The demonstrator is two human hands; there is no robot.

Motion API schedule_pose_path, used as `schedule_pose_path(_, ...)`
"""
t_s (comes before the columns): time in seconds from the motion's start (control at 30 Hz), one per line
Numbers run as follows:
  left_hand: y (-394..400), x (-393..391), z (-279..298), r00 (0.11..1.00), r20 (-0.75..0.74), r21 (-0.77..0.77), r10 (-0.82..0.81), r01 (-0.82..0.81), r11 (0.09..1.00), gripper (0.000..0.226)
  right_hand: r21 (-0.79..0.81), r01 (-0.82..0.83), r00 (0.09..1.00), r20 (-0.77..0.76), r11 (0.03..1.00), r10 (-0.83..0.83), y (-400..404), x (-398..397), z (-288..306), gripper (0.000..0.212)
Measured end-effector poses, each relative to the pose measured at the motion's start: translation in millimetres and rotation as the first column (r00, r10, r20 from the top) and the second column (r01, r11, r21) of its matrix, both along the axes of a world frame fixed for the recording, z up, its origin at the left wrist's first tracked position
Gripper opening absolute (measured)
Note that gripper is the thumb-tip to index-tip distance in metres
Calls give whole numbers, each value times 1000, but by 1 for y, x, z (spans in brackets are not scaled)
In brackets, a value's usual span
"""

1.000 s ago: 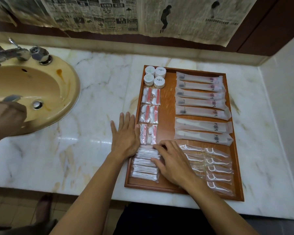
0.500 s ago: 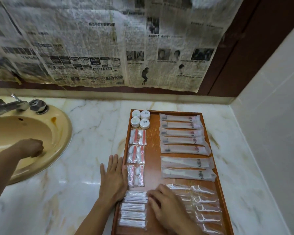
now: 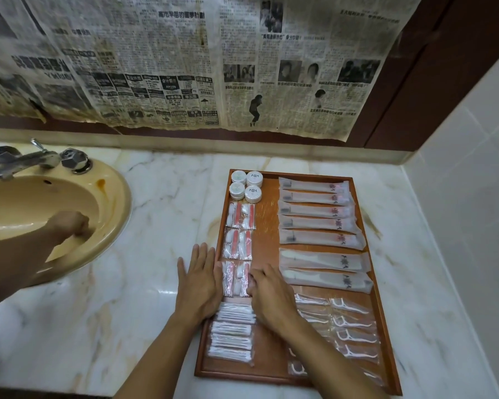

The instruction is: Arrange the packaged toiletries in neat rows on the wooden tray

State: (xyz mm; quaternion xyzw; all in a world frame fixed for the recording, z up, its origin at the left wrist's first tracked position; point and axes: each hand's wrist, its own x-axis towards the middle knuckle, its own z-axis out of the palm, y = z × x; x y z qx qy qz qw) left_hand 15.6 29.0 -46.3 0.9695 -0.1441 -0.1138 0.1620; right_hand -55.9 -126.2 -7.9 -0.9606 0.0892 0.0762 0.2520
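Left hand (image 3: 198,280) flat, fingers straight, against wooden tray (image 3: 267,243) edge. Right hand (image 3: 268,295) curled, fingertips pressing sachet packets (image 3: 236,279) between both hands; pinch unconfirmed.

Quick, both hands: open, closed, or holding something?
Left hand: open, flat beside the wooden tray.
Right hand: open, fingers pressing the red-and-white packets, gripping nothing.

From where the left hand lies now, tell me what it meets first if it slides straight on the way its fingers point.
The left hand lies flat along the wooden tray's left edge, fingers pointing at the back wall. Ahead lies only bare marble counter; the path looks free up to the wall, though it may graze the tray's rim.
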Motion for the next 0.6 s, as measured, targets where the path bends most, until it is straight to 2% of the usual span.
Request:
schedule_pose_path(0.27, 0, 1, 0, 1000, -5, 21, 0, 0, 1000, 66, 22, 40, 999, -18, 999, -40, 1, 0, 3, 40)
schedule_pose_path(0.47, 1, -1, 2, 1000, 5, -1, -1, 1, 1000, 83, 45, 62, 998, -30, 997, -60, 2, 0, 1, 43)
schedule_pose_path(0.6, 0, -1, 5, 1000, -12, 25, -3, 4, 1000, 73, 49, 57, 998, -33, 997, -55, -6, -7, -1, 41)
